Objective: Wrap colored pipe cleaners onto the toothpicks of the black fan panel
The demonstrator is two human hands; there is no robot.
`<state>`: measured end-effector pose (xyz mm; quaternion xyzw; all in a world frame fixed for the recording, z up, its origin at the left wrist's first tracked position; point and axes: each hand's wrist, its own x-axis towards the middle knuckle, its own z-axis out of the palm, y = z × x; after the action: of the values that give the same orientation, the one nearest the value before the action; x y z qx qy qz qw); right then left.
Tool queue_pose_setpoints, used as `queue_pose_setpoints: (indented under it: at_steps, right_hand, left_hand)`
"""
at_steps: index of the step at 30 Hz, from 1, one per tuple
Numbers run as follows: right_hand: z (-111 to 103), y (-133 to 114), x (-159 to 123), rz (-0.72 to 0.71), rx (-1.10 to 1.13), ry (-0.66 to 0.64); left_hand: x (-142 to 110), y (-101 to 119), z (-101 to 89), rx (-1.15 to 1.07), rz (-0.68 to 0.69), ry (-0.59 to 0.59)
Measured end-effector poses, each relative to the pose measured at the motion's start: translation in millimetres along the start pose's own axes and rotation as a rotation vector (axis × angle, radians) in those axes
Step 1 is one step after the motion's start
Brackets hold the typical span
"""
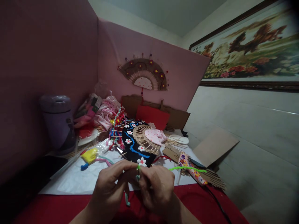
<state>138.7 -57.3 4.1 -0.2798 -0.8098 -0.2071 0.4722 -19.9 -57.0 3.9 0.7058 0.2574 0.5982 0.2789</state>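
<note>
Near the front edge of the white sheet, my left hand (108,185) and my right hand (157,184) meet, thumbs and fingers pinched together. Between the fingertips shows a bit of bright green pipe cleaner (138,167). A long green length (188,168) sticks out to the right from behind my right hand; whether it joins the bit at my fingertips is hidden. Pale teal pipe cleaner (127,199) dangles below my left fingers. Just beyond my hands lies a black fan (127,151) on thin sticks, with white flowers (141,161) and a wavy blue strand.
A purple canister (58,124) stands at the left. Yellow modelling clay (90,155) lies on the white sheet (70,183). Behind are pink bundles (108,109) and red card (153,116). A floral strip (192,171) lies right; a decorated fan (146,70) hangs on the pink panel.
</note>
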Motion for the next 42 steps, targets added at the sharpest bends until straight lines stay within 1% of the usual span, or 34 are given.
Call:
queue_pose_setpoints:
  at_steps: [3,6,9,11,13,16,19,26,29,33,36,42]
  right_hand:
    - [-1,1,0,0.01,0.04,0.02]
    - [-2,2,0,-0.014,0.105,-0.012]
    - [-3,4,1,-0.016,0.168,-0.047]
    - [-3,4,2,-0.02,0.209,-0.058]
    - [-2,4,3,-0.025,0.227,-0.057]
    - [-2,2,4,0.012,0.175,-0.039]
    - [-4,1,4,0.048,0.147,-0.035]
    - [-5,2,4,0.0,0.225,-0.097]
    - [-2,2,2,-0.024,0.237,-0.108]
    - [0,2,1,-0.027,0.187,-0.103]
    - [-3,3,3,-0.004,0.184,-0.095]
    - [-7,5,5,0.003,0.185,-0.07]
  left_hand:
    - [1,1,-1.7,-0.195,-0.212,-0.017]
    - [4,4,-3.2,-0.32,-0.434,-0.008]
    - [8,6,-4.4,-0.415,-0.578,0.008]
    - [10,6,-4.9,-0.448,-0.63,0.005]
    - [10,6,-5.0,-0.455,-0.625,-0.001]
    - [9,6,-4.6,-0.458,-0.588,-0.015]
    - [8,7,-4.0,-0.474,-0.613,-0.042]
    - [9,7,-2.6,-0.415,-0.618,-0.013]
    - [7,7,-2.1,-0.359,-0.574,0.004]
    - [5,6,-2.3,-0.29,-0.506,0.042]
    - [5,4,-3.6,-0.28,-0.494,0.008]
    - [3,4,-4.9,-0.237,-0.395,-0.036]
